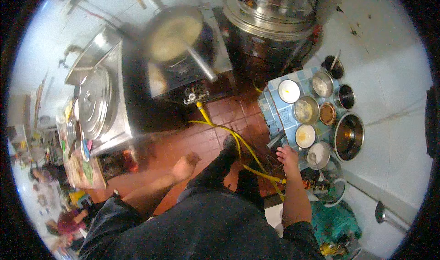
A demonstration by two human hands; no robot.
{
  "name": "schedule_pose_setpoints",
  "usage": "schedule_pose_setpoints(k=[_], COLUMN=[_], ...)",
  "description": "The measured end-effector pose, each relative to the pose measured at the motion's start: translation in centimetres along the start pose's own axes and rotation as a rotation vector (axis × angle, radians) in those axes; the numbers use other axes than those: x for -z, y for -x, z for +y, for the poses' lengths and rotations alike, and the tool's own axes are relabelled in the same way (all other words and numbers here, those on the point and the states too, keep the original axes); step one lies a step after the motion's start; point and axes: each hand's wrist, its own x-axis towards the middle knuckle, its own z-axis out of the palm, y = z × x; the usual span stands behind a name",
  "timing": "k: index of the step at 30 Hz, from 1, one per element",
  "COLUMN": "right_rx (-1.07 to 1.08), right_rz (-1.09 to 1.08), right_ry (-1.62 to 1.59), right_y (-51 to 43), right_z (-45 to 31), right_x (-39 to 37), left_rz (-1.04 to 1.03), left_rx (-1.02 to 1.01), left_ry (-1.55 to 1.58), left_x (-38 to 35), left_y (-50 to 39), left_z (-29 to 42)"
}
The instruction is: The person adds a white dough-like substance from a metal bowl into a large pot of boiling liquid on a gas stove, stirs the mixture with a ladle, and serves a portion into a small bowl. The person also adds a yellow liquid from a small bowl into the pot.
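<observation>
My right hand (288,158) is at the edge of a small tiled table (286,117), fingers spread, beside a grey metal utensil handle (275,140); whether it touches the handle I cannot tell. Nearest to it on the table are a white bowl with a yellowish content (305,136) and a metal bowl of white powder with a spoon (318,155). Over the red floor, my left hand (187,165) hangs blurred, with nothing visible in it; its fingers are unclear. Ahead, a wok (175,35) with pale liquid and a metal-handled tool (202,66) sits on a gas stove (182,78).
Yellow gas hoses (252,157) cross the floor by my feet. A large steel steamer pot (271,29) stands beyond the table. At left is a steel sink counter (120,122) with a big round lid (96,103). Other people (70,222) are at far left.
</observation>
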Motion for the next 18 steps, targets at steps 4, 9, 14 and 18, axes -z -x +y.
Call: schedule_pose_setpoints(k=[4,9,14,18], right_rx=[0.008,-0.021,-0.086,-0.042], right_rz=[0.052,-0.22,-0.174,-0.378], right_ry=[-0.35,-0.368,-0.114,0.188], right_y=[-2.6,-4.9,0.7,4.6], right_z=[2.2,4.5,2.6,-3.6], right_x=[3.4,6.3,4.6,-3.3], left_rz=[-0.099,-0.124,-0.138,-0.012], left_rx=[0.075,0.239,0.262,0.043], left_ry=[0.115,0.19,0.171,0.141], left_x=[-3.8,-6.8,-8.5,-8.3], left_y=[3.0,6.5,7.9,9.4], left_z=[0.4,4.3,6.3,6.3])
